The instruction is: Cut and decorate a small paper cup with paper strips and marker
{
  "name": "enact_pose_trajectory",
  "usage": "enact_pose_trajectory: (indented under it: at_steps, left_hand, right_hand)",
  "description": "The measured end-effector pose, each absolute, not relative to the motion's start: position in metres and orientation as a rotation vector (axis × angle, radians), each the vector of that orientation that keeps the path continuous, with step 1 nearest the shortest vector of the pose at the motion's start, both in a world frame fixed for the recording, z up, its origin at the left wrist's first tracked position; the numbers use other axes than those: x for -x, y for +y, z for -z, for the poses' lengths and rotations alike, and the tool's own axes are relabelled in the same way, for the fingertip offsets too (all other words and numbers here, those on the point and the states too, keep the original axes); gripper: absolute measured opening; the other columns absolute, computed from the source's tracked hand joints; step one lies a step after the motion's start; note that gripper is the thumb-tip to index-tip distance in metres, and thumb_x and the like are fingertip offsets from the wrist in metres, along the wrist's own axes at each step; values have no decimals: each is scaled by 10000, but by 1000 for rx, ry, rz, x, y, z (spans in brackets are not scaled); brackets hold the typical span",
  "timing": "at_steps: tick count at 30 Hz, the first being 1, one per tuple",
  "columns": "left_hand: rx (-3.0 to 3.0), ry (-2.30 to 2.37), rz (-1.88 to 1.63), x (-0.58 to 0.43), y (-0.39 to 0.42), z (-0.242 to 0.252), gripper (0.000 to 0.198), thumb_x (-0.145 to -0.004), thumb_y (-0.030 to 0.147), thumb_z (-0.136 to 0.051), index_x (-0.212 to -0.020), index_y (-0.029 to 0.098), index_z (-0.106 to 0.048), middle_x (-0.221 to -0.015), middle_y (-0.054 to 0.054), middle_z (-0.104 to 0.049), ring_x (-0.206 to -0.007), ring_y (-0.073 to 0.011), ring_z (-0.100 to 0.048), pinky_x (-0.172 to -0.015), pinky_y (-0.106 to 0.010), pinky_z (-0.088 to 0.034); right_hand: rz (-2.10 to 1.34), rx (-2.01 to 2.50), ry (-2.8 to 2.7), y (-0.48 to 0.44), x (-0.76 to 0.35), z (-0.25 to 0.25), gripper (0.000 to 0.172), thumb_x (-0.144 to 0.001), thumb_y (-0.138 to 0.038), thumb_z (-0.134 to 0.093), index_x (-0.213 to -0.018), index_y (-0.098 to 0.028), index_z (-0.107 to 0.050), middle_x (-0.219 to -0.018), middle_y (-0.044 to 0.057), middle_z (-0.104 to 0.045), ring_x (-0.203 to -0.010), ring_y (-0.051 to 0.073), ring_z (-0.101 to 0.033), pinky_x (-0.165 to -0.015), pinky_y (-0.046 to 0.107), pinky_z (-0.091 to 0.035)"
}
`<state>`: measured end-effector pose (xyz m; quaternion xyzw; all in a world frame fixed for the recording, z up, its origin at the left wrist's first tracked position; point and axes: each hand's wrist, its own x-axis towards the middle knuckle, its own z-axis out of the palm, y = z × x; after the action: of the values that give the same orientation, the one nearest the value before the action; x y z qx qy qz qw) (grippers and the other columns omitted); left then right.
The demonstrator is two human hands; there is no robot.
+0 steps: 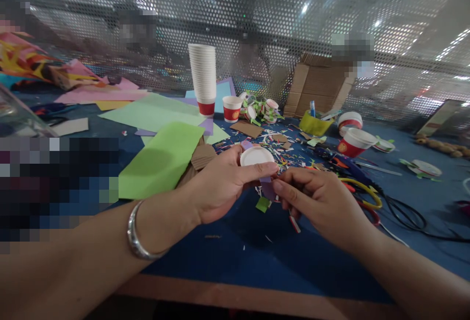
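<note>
In the head view, my left hand (227, 178) is closed around a small white round paper cup bottom (257, 156), thumb across its near edge. A purple paper strip (269, 188) hangs down from the cup bottom's near side, and another bit of purple shows at its far side. My right hand (312, 190) pinches the hanging strip between thumb and fingers, just right of the left hand. Below the fingers is a small green paper piece (263, 205). A thin red-and-white sliver (294, 224) shows under my right hand.
Behind stand a tall stack of paper cups (203, 77), a single cup (232, 109) and a pile of small green-limbed paper figures (266, 108). Green paper sheets (161, 160) lie left. At right are a yellow holder (316, 124), cords (407, 214) and a tilted cup (356, 142). Scraps litter the middle.
</note>
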<state>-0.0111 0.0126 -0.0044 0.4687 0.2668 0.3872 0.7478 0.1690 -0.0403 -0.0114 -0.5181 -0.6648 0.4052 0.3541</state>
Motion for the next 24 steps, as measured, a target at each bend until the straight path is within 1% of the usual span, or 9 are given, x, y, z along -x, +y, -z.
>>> enact_pose_trajectory:
  at_steps: [5,10,12,21,24]
  left_hand:
    - [-1004,629,-870,11,13,4,333,-729,222,-882,-932,130,-635,-813,-7,-660,-765,-123,-617,-696,-239,-513]
    - [-966,703,-900,12,13,2,432,-763,143,-845,-1109,121,-588,-875,-21,-698,-791,-125,-649,-702,-230,-531]
    - [-956,715,-903,12,13,2,451,-779,121,-829,-1147,122,-569,-890,-25,-705,-799,-127,-660,-708,-230,-539]
    - [-964,724,-897,12,11,2,469,-750,134,-856,-1122,130,-570,-877,-21,-720,-810,-132,-675,-731,-238,-524]
    - [-975,722,-911,11,11,2,534,-708,163,-894,-1126,132,-563,-893,-23,-719,-842,-145,-675,-749,-247,-520]
  right_hand:
    - [-978,1341,-1744,-41,-169,11,354,-968,-459,-624,-727,-199,-617,-610,-35,-552,-467,92,-552,-416,205,-462]
    - [-948,1325,-1766,-43,-169,11,337,-969,-443,-632,-743,-193,-640,-622,-35,-552,-468,84,-548,-426,203,-453]
    - [-913,1323,-1778,-44,-169,11,332,-972,-427,-631,-738,-192,-639,-623,-37,-551,-473,79,-548,-437,200,-450]
    - [-883,1305,-1803,-45,-167,9,306,-969,-383,-640,-734,-188,-657,-604,-41,-573,-441,65,-544,-425,186,-441]
    - [-928,1310,-1777,-44,-167,10,305,-962,-399,-649,-739,-192,-665,-605,-42,-568,-446,70,-543,-424,186,-446]
